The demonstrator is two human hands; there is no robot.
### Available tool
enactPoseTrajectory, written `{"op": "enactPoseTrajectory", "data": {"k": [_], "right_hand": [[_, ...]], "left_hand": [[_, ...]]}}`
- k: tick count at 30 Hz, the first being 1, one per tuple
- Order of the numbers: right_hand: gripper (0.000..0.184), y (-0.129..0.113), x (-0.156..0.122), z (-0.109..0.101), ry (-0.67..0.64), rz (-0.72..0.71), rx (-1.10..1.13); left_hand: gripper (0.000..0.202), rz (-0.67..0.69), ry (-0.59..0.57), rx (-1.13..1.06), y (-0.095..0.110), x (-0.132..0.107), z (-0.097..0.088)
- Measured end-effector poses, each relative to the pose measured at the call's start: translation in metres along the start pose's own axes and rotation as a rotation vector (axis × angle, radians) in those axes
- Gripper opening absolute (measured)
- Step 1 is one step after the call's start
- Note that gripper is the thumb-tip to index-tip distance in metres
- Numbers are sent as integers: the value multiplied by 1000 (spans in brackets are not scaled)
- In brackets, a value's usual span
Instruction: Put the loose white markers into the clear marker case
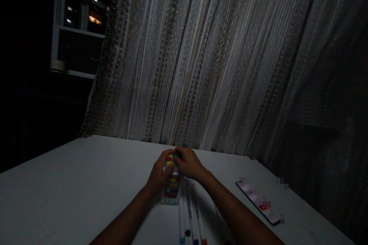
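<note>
A clear plastic marker case with a colourful label stands on the table in front of me, with yellow, red and green marker caps showing at its top. My left hand wraps around the upper left side of the case, thumb across its front. From the other side, my right hand curls over the top, its thumb beside a green cap; whether it grips that marker too cannot be told. Several loose white markers with blue, dark, purple and orange ends lie just right of the case, beneath my right forearm.
On the right part of the white table lies a flat, dark-edged item, partly blurred out. A patterned curtain hangs along the table's far edge. A window is at the back left. The room is dim.
</note>
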State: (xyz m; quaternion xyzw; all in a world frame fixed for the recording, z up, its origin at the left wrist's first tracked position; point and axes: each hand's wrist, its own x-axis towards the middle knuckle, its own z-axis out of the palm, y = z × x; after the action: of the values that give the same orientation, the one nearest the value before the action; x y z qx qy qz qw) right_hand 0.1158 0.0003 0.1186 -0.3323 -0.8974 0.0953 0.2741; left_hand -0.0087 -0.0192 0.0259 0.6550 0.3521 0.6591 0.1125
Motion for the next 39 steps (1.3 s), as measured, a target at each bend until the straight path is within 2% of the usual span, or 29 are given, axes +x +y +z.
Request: {"op": "enactPoseTrajectory", "data": {"k": [6, 10, 17, 26, 32, 39], "right_hand": [[18, -5, 2, -5, -155, -38, -102], [25, -5, 3, -6, -197, -87, -125], [28, -3, 0, -6, -176, -97, -64], [29, 3, -6, -29, 6, -21, 56], [27, 4, -17, -31, -154, -57, -72], [37, 1, -20, -32, -194, -75, -84]], "left_hand": [[50, 14, -6, 16, 1, 0, -1], [49, 26, -11, 19, 4, 1, 0], [46, 20, -7, 7, 5, 0, 0], [42, -33, -8, 41, 4, -4, -1], [42, -31, -5, 41, 2, -5, -1], [42, -24, -16, 37, 3, -4, -1]]}}
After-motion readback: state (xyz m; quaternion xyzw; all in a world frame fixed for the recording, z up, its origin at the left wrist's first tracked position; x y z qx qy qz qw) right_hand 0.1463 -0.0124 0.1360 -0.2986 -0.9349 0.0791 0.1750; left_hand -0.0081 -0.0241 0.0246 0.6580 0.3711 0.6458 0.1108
